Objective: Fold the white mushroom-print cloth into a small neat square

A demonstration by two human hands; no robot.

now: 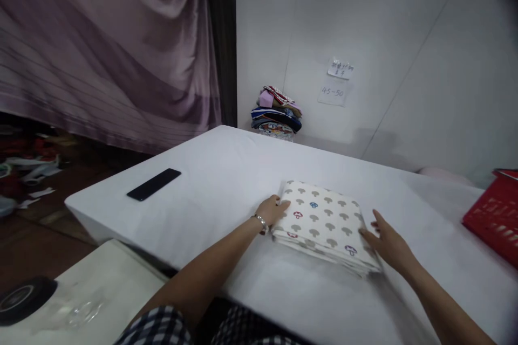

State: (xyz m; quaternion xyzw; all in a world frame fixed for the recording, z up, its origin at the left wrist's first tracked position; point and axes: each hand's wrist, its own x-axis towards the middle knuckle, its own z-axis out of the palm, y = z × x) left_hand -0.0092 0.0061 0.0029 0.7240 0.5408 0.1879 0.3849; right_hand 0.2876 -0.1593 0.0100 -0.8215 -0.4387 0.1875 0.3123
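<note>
A folded white cloth with a mushroom print [324,221] lies flat on the white table [226,172]. My left hand [272,210] rests against the cloth's left edge, fingers curled onto it, a bracelet on the wrist. At the cloth's right edge, my right hand [384,240] lies with fingers stretched out, touching the corner. Neither hand lifts the cloth.
A black phone [154,184] lies on the table's left part. A pile of folded colourful clothes [277,112] sits at the far edge by the wall. A red plastic basket [496,215] stands at the right. A low white surface with a black round object [24,296] is at lower left.
</note>
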